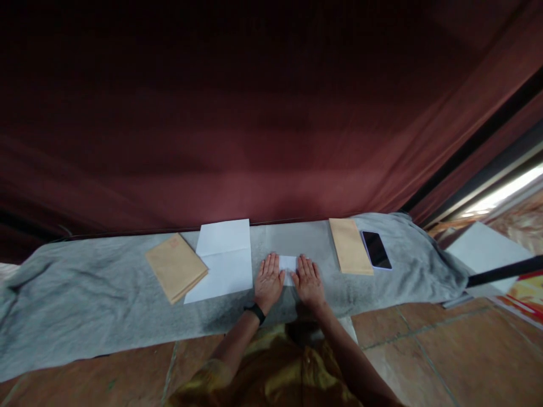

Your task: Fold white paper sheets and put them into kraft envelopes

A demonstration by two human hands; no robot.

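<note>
A small folded white paper [288, 264] lies on the grey cloth between my hands. My left hand [268, 284] rests flat on its left edge, fingers stretched forward, with a dark band on the wrist. Flat on the right edge lies my right hand [309, 282], its fingers extended too. Both thumbs point inward over the paper. Left of my hands are larger creased white sheets [224, 257], partly beside a stack of brown envelopes [176, 265]. More brown envelopes [350, 246] lie to the right of my right hand.
A phone [376, 250] with a dark screen lies right of the right-hand envelopes. The long surface is covered by a grey cloth [93, 294]. Behind it hangs a dark red fabric [271, 169]. A white panel and a dark bar [504, 270] are at the far right, above the tiled floor.
</note>
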